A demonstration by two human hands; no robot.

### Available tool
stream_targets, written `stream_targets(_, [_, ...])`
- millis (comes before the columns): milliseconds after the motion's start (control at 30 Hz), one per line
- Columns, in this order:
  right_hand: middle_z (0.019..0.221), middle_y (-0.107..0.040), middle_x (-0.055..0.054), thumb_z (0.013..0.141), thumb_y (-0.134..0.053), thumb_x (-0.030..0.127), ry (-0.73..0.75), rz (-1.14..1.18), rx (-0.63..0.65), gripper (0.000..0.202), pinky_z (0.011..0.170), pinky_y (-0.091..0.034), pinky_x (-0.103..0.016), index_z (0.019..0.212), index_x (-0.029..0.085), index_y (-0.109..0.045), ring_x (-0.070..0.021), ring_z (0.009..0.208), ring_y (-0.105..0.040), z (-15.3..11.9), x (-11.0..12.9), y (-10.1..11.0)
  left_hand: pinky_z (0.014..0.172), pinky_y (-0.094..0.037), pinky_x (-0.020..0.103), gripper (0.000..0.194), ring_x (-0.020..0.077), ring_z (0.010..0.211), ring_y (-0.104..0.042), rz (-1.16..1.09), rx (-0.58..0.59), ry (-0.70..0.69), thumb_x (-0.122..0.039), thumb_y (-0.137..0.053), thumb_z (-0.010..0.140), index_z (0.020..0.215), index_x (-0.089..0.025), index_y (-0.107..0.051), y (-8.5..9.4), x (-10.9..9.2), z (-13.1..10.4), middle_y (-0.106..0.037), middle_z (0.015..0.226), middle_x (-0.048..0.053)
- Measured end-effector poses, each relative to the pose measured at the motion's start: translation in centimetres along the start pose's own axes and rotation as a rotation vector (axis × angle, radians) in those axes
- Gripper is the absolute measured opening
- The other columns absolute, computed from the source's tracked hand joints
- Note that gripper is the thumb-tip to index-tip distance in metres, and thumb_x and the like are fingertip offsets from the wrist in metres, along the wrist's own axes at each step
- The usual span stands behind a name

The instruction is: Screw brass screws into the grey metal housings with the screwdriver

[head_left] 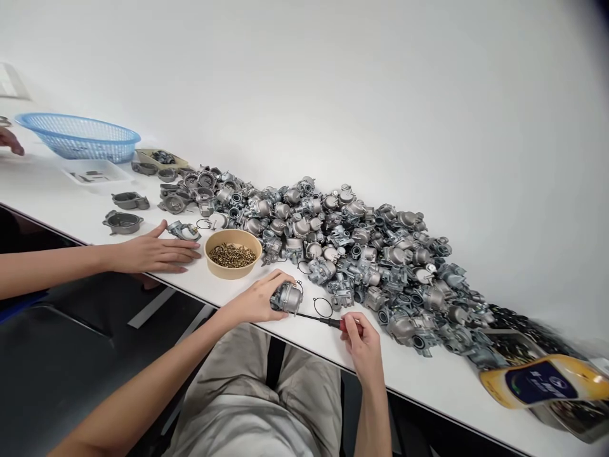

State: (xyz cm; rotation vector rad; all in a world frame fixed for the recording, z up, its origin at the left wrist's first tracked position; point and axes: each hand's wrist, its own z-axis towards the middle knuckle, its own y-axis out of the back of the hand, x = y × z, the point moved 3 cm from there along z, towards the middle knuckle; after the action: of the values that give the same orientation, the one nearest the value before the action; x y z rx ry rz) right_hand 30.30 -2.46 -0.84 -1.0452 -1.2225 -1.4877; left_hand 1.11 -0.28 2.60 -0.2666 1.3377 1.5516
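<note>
One grey metal carburetor is gripped by left hand, one red-handled screwdriver by right hand; one round tan bowl noted at carburetor's ten o'clock.

Forearms reach forward, left fingers and right fingers curled.

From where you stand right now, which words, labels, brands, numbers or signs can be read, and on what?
None can be read for certain.
Yellow bottle: pale lettering and a round emblem on its dark label, too blurred to quote.
Metal part in the left hand, metal pile: any markings too small to read.
Screwdriver, bowl, basket: none visible.
</note>
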Motion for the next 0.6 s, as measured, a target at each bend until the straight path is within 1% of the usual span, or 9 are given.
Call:
stream_targets(67, [0.073, -0.059, -0.005, 0.088, -0.065, 0.053, 0.046, -0.011, 0.024, 0.037, 0.043, -0.031, -0.021, 0.098, 0.017, -0.061, -0.0132, 0.056, -0.049, -0.1, 0.3, 0.0, 0.101, -0.044, 0.034, 0.055, 0.0280, 0.115, -0.058, 0.001, -0.002, -0.007, -0.031, -0.072, 0.077, 0.128, -0.030, -0.050, 0.0, 0.0, 0.0, -0.056, 0.127, 0.004])
stream_targets(167, [0.082, -0.061, -0.006, 0.083, -0.072, 0.047, 0.119, -0.043, 0.070, 0.038, 0.047, -0.037, -0.021, 0.105, 0.018, -0.061, -0.0141, 0.062, -0.053, -0.3, 0.9, 0.1, 0.101, -0.043, 0.033, 0.055, 0.0277, 0.115, -0.057, 0.000, -0.013, -0.024, -0.030, -0.072, 0.077, 0.128, -0.028, -0.051, -0.1, 0.1, 0.0, -0.056, 0.127, 0.005])
stream_targets(233, [0.083, -0.061, -0.006, 0.082, -0.073, 0.045, 0.114, -0.050, 0.071, 0.036, 0.049, -0.037, -0.021, 0.103, 0.018, -0.062, -0.0147, 0.065, -0.054, -0.4, 0.9, 0.2, 0.102, -0.043, 0.034, 0.057, 0.0274, 0.116, -0.057, -0.010, -0.019, -0.039, -0.028, -0.073, 0.075, 0.127, -0.027, -0.051, -0.2, 0.2, 0.1, -0.055, 0.126, 0.006])
stream_targets(300, [0.079, -0.060, -0.006, 0.086, -0.070, 0.047, 0.078, -0.040, 0.060, 0.033, 0.047, -0.035, -0.020, 0.098, 0.018, -0.062, -0.0147, 0.064, -0.054, -0.3, 0.7, 0.2, 0.102, -0.043, 0.035, 0.059, 0.0268, 0.116, -0.057, -0.020, -0.019, -0.046, -0.026, -0.074, 0.073, 0.127, -0.027, -0.051, -0.3, 0.4, 0.1, -0.055, 0.126, 0.006])
stream_targets(367, [0.074, -0.058, -0.005, 0.089, -0.064, 0.051, 0.037, -0.027, 0.056, 0.034, 0.044, -0.032, -0.020, 0.091, 0.017, -0.062, -0.0138, 0.059, -0.051, -0.3, 0.5, 0.1, 0.102, -0.043, 0.035, 0.060, 0.0262, 0.115, -0.057, -0.022, -0.015, -0.047, -0.024, -0.075, 0.072, 0.127, -0.027, -0.050, -0.4, 0.6, 0.1, -0.054, 0.126, 0.007])
stream_targets(433, [0.070, -0.057, -0.004, 0.090, -0.062, 0.053, 0.037, -0.029, 0.062, 0.036, 0.043, -0.031, -0.020, 0.088, 0.017, -0.062, -0.0124, 0.054, -0.047, -0.3, 0.5, 0.0, 0.103, -0.042, 0.035, 0.061, 0.0258, 0.116, -0.056, -0.021, -0.018, -0.048, -0.022, -0.074, 0.071, 0.128, -0.027, -0.050, -0.5, 0.7, 0.1, -0.054, 0.127, 0.006])
stream_targets(500, [0.071, -0.057, -0.003, 0.088, -0.065, 0.052, 0.080, -0.048, 0.082, 0.035, 0.044, -0.035, -0.022, 0.094, 0.017, -0.064, -0.0126, 0.054, -0.048, -0.4, 0.9, 0.0, 0.103, -0.043, 0.035, 0.061, 0.0259, 0.117, -0.056, -0.019, -0.025, -0.050, -0.021, -0.074, 0.071, 0.127, -0.027, -0.050, -0.5, 0.7, 0.1, -0.054, 0.126, 0.006])
stream_targets(600, [0.077, -0.060, -0.004, 0.081, -0.072, 0.049, 0.141, -0.080, 0.082, 0.039, 0.049, -0.041, -0.023, 0.103, 0.018, -0.064, -0.0153, 0.060, -0.054, -0.5, 1.4, 0.1, 0.103, -0.043, 0.035, 0.060, 0.0262, 0.117, -0.056, -0.009, -0.028, -0.047, -0.021, -0.073, 0.070, 0.126, -0.027, -0.051, -0.4, 0.5, 0.1, -0.055, 0.126, 0.006])
